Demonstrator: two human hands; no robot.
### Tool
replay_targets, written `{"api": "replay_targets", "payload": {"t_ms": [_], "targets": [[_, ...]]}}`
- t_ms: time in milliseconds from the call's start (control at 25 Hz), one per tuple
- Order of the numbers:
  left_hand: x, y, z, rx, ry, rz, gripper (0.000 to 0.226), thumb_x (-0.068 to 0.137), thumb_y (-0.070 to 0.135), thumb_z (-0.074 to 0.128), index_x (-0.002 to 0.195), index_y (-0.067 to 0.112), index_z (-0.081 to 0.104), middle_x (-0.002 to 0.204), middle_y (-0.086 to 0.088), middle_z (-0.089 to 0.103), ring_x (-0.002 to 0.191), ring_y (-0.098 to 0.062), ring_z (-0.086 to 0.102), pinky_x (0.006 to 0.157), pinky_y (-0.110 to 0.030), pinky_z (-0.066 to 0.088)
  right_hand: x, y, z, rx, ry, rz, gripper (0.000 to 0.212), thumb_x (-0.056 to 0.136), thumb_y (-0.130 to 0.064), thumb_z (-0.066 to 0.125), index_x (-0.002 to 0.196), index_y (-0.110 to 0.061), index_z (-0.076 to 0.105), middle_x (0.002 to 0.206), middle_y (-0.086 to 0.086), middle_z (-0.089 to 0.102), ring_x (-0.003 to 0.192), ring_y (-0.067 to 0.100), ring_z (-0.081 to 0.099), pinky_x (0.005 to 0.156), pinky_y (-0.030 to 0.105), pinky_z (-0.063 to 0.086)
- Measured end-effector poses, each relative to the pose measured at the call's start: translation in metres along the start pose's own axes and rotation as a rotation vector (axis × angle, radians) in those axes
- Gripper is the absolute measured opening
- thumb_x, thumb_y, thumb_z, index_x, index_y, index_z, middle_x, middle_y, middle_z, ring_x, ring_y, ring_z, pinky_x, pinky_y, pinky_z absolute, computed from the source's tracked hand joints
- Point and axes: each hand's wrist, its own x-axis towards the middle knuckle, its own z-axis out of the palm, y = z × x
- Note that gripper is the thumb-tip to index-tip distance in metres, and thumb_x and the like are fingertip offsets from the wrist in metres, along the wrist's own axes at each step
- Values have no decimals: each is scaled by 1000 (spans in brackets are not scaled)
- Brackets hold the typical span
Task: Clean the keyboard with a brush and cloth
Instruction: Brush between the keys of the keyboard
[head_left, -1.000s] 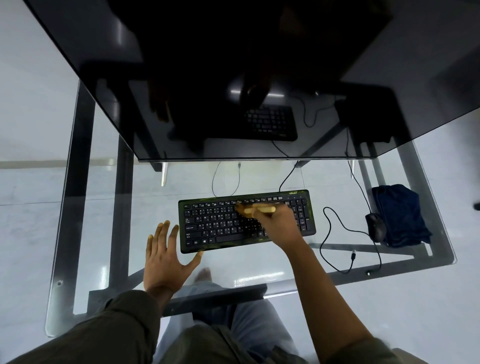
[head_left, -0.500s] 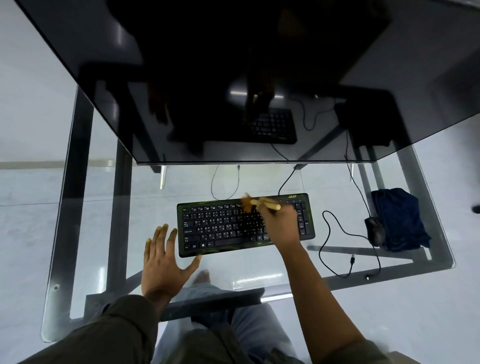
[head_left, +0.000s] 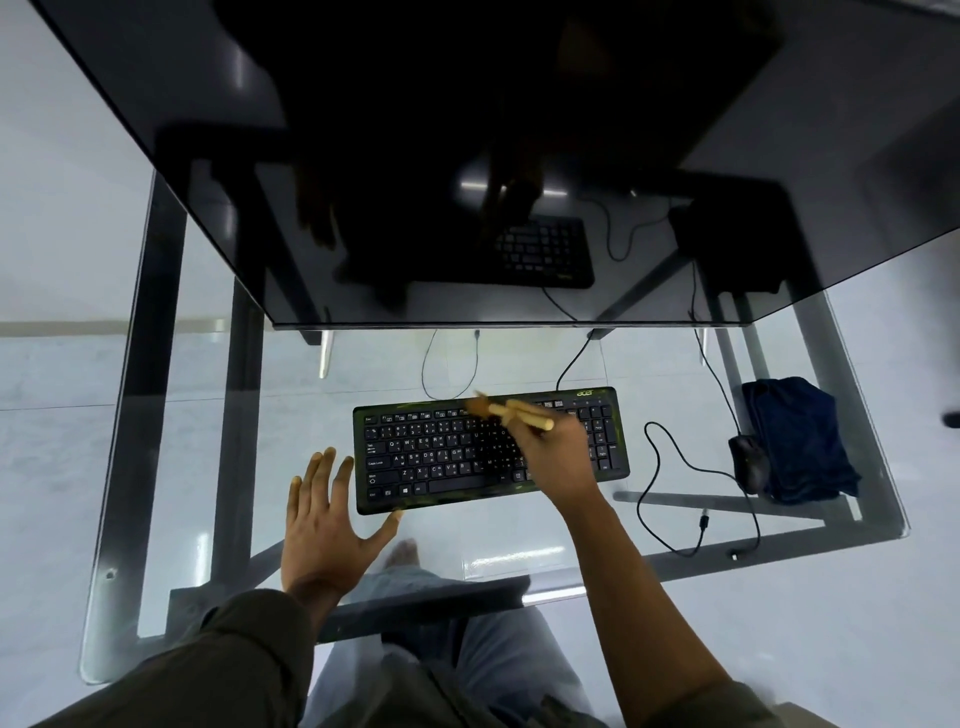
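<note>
On the glass desk (head_left: 208, 467), the brush (head_left: 511, 410) met the keyboard (head_left: 447, 457) at its far row.
I saw the right hand (head_left: 558, 457) gripping it; the left hand (head_left: 327, 525) lay flat, fingers spread, by the near-left corner; the cloth (head_left: 800, 441) sat right.

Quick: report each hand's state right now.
Left hand: open, flat on the glass desk beside the keyboard.
Right hand: holding the wooden brush over the keyboard's top rows.
</note>
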Motion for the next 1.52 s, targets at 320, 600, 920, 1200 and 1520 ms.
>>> {"api": "replay_targets", "payload": {"t_ms": [320, 600, 920, 1200, 1520], "targets": [[-1, 1, 1, 4, 9, -1, 97, 78, 81, 41, 147, 13, 38, 161, -11, 28, 152, -27, 17, 123, -50, 17, 5, 23, -31, -99, 235, 52, 17, 93, -20, 68, 105, -14, 78, 69, -10, 68, 55, 4, 60, 50, 5, 39], [-1, 2, 1, 1, 15, 3, 96, 78, 80, 43, 148, 14, 37, 161, -11, 28, 153, -26, 17, 124, -49, 16, 10, 30, -43, -143, 242, 153, 16, 91, -29, 68, 88, -16, 78, 63, -1, 67, 55, 19, 55, 48, 24, 40], [-1, 0, 1, 5, 20, 7, 96, 78, 80, 42, 148, 14, 36, 161, -11, 28, 152, -27, 17, 124, -50, 17, 2, 24, -49, -161, 57, 133, 15, 92, -19, 65, 81, -23, 75, 67, -4, 69, 58, 13, 60, 55, 24, 46], [-1, 1, 0, 0, 22, 10, 96, 78, 80, 41, 147, 14, 37, 160, -12, 29, 152, -27, 17, 123, -50, 17, -2, 27, -54, -200, 47, 180, 22, 94, -22, 61, 76, -26, 73, 66, -3, 70, 62, 21, 63, 53, 28, 45], [-2, 1, 1, -1, 12, 6, 97, 78, 82, 38, 148, 15, 35, 161, -12, 27, 152, -27, 17, 124, -49, 15, -15, 32, -59, -203, 79, 248, 24, 93, -24, 60, 75, -20, 74, 69, -1, 72, 66, 15, 66, 54, 25, 47]]}}
